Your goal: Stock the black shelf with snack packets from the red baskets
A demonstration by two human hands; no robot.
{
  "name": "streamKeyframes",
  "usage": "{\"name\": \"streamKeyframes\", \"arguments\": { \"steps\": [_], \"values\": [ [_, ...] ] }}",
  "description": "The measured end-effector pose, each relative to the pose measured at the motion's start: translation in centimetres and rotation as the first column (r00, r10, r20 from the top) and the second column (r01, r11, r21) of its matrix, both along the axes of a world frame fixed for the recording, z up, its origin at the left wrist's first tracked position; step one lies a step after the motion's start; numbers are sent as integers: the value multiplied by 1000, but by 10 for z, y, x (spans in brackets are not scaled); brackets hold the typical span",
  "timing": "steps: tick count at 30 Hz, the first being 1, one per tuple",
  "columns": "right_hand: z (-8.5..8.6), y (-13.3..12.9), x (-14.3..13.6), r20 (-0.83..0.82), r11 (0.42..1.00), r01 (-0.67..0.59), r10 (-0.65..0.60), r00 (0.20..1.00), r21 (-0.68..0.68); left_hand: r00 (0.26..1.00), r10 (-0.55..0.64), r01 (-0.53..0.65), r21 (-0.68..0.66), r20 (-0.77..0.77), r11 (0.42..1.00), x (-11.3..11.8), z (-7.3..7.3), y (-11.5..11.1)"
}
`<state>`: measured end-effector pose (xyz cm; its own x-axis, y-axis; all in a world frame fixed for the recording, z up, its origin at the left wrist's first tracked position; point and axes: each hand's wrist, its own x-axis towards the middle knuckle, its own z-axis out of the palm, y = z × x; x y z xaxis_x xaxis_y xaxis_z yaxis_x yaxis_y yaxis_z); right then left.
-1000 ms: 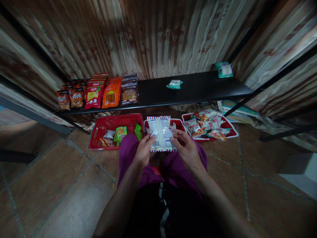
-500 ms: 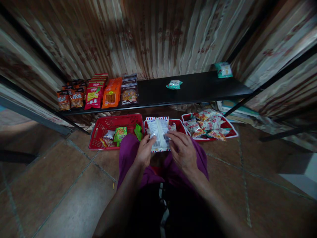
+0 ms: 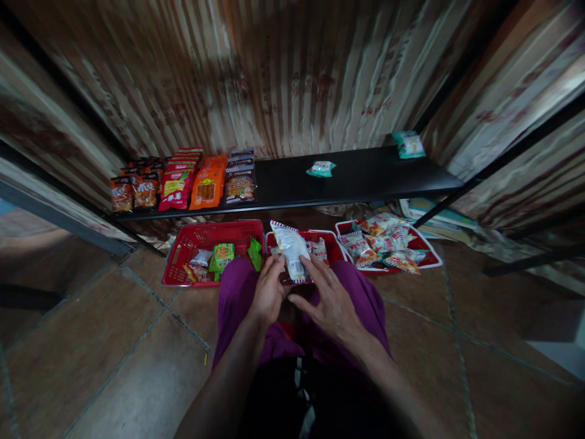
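Observation:
A white snack bag (image 3: pixel 292 249) with a red-and-blue striped edge is held up in front of my knees, tilted, its printed back towards me. My left hand (image 3: pixel 268 291) is closed on the bag's lower left side, some fingertips hidden behind it. My right hand (image 3: pixel 329 294) has its fingers stretched out against the bag's lower right side, thumb apart and pointing left. Just beyond, a middle red basket (image 3: pixel 336 239) with a white rim holds more bags. A snack bag (image 3: pixel 319 247) in it shows to the right of the held one.
A black shelf (image 3: pixel 283 183) spans the far side, with orange chip packets (image 3: pixel 209 183), red packets (image 3: pixel 177 183) and dark packets (image 3: pixel 241 183) at left and a small teal bag (image 3: pixel 321 169). The left red basket (image 3: pixel 183 244) and right basket (image 3: pixel 436 263) hold snack bags.
The bag has turned from facing me squarely to a slanted, side-on angle. My right hand has shifted lower with its thumb spread. The view has tipped slightly upward.

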<state>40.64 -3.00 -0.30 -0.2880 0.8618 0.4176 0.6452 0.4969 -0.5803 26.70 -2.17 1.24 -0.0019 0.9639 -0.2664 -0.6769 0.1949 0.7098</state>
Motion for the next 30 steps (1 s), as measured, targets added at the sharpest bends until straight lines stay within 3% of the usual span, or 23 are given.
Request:
{"name": "streamKeyframes", "arguments": {
  "steps": [5, 9, 11, 15, 18, 23, 30],
  "values": [
    [2, 1, 0, -210, 985, 146, -163, 964, -92, 986, -35, 37, 7, -161, 999, 4, 1, -3],
    [6, 2, 2, -423, 944, 208, -303, 854, -257, 966, -85, 94, 27, -244, 995, 11, 8, -6],
    [7, 3, 3, -563, 904, 212, -401, 723, -372, 958, -74, 84, 25, -277, 996, 14, 10, -6],
    [8, 4, 0, -727, 778, 47, -605, 324, -626, 937, -8, 1, -21, -350, 1000, 16, 5, -6],
    [6, 4, -1, -748, 744, -88, -650, 138, -663, 937, 45, -68, -55, -346, 996, 14, -2, -4],
    [3, 3, -1, -738, 722, -158, -667, 99, -673, 965, 82, -104, -80, -247, 991, 10, -6, 0],
    [-3, -3, -4, -724, 695, -202, -669, 170, -690, 983, 78, -87, -48, -168, 995, 7, 0, 10]
  ]
}}
